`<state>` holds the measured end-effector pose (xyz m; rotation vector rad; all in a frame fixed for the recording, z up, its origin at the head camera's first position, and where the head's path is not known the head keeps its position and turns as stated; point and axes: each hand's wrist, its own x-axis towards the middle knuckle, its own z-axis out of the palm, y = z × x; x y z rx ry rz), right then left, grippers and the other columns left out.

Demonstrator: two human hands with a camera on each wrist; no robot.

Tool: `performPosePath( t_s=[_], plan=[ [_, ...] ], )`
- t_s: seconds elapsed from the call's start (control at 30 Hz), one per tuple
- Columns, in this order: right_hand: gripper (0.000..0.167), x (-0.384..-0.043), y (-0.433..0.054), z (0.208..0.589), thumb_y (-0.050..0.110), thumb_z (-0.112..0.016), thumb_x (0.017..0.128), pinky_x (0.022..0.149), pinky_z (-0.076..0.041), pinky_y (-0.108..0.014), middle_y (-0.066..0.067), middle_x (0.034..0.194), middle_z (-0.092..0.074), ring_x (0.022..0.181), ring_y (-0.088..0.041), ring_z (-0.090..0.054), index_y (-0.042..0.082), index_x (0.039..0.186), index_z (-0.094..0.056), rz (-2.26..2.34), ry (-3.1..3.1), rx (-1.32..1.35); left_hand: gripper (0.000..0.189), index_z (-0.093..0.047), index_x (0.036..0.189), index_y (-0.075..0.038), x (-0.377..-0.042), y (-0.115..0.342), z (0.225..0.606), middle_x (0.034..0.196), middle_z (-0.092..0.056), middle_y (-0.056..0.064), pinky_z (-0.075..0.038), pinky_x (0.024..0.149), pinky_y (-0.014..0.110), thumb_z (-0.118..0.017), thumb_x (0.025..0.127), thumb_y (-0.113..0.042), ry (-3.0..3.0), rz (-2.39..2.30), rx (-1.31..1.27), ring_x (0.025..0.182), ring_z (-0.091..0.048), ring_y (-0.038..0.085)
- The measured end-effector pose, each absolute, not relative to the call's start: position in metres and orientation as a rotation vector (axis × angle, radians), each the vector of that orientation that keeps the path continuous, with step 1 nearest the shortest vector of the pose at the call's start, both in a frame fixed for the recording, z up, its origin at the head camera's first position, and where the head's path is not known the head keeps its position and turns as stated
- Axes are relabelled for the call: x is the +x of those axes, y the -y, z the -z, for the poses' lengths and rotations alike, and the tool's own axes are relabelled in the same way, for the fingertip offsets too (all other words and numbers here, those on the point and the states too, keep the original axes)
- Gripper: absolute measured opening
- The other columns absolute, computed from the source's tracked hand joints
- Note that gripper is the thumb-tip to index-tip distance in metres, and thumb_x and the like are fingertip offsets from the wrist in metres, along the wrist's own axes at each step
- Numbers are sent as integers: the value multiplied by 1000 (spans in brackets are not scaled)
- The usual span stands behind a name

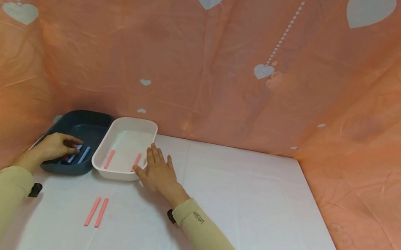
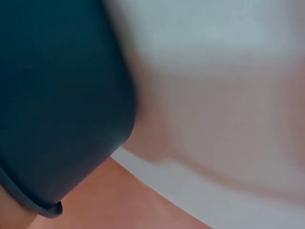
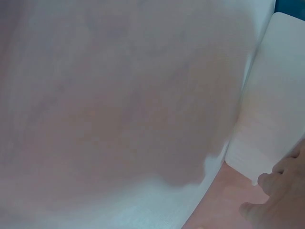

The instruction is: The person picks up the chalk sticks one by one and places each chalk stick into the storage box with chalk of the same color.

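1. Head view, left side: the left hand (image 1: 55, 148) is down inside the dark tray (image 1: 87, 117), its grip nearly closed, thumb and fingers bent round the far end of the left blue stick (image 1: 72, 158). How firmly it is held, I cannot tell.

2. Over to the right: the right hand (image 1: 160, 175) has its grip wide, fingers straight and spread along the right side of the white tray (image 1: 120, 177), thumb out over the near right corner. Nothing is held there; the thumb sits just beside the right pink stick (image 1: 136, 161), and whether the two touch is unclear.

3. Containers, same view: the dark tray has the left blue stick and, just right of it, the right blue stick (image 1: 84, 154). The white tray stands directly to its right, with the left pink stick (image 1: 109, 159) near its left wall and the right pink stick near its right wall. Nearer on the white surface (image 1: 230, 214), two loose pink sticks (image 1: 101, 212) lie side by side, apart from the trays.

4. Left wrist view: the dark tray's outer wall fills the left, a sliver of hand at the rim; the grip is hidden.

5. Right wrist view: right-hand fingers show at the lower right, against the white tray's outer side; its contents are out of sight.
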<state>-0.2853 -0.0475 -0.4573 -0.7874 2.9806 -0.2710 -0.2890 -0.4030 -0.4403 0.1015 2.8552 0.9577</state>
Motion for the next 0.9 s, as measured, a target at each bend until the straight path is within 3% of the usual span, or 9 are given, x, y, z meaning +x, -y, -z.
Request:
performPosePath(
  t_s=[0.9],
  plan=[
    [81,-285,48,460,66,-24,107,127,-16,-50,-1,175,-7,159,-19,-15,12,167,-16,293,-2988,-791,40,-60,127,18,-288,397,446,105,-69,29,-55,60,31,-69,95,-5,-2893,-868,99,69,-65,16]
  ],
)
